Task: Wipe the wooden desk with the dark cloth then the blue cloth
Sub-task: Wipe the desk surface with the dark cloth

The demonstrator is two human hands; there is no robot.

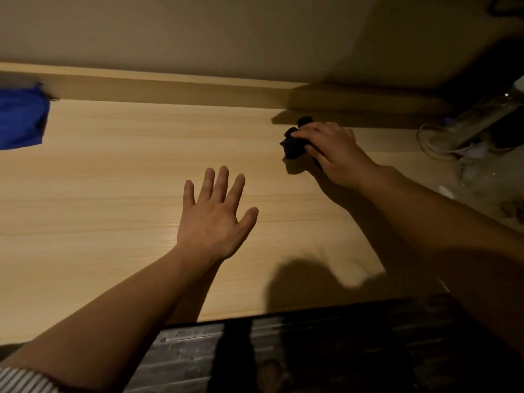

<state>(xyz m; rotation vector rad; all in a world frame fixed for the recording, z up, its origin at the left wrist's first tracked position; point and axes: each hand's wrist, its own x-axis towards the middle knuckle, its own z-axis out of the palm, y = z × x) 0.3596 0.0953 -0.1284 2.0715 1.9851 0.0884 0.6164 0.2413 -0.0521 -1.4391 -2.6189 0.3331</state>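
Head cam: right hand (333,154) clutched crumpled dark cloth (295,143) on light wooden desk (127,171). Left hand (215,214) spread flat, empty. Bright blue cloth (21,117) lay far left of both hands.

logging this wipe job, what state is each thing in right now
dark cloth: bunched up, on the desk, gripped by the right hand
right hand: closed over the dark cloth
left hand: open, fingers spread, holding nothing
blue cloth: crumpled, lying untouched at the desk's far left
desk: bare wood in the middle
glass bottle: tilted at the far right, contents unclear
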